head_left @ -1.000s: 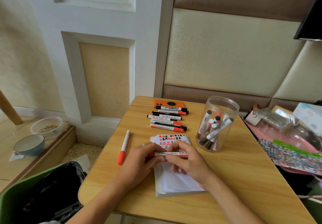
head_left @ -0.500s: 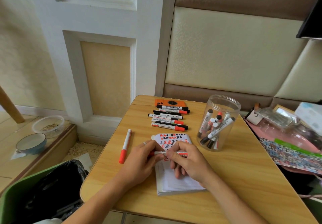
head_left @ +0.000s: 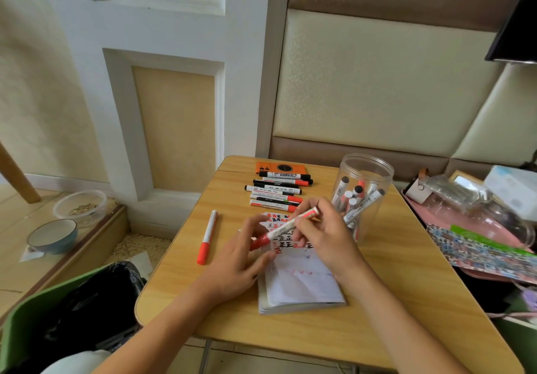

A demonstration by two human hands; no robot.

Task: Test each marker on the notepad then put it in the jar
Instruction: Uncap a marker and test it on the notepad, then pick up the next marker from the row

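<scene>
A wooden table (head_left: 406,301) is filling the middle of the view, and on its near half a white notepad (head_left: 299,286) is lying open, its far part covered in red and black test marks. Behind and to the right of the notepad a clear plastic jar (head_left: 366,176) is standing upright with no lid on; inside it several markers are leaning at slants, caps mostly upward, some red and some black.

Above the notepad both hands are holding one red marker (head_left: 286,228). Its long axis is running diagonally, from the lower left up to the upper right: the red cap end is pointing down-left toward the left hand, and the pale red rear end is pointing up-right toward the jar. The right hand (head_left: 322,240) is pinching the white barrel between thumb and curled fingers near the upper end. The left hand (head_left: 241,260) is gripping the capped end with its fingers curled round it; whether the cap is fully seated I cannot tell.

At the far edge a row of markers (head_left: 276,192) is lying side by side, their long axes running left to right, partly on an orange phone (head_left: 270,167). Left of the notepad a lone red marker (head_left: 207,237) is lying nearly front to back, cap toward the person.
</scene>
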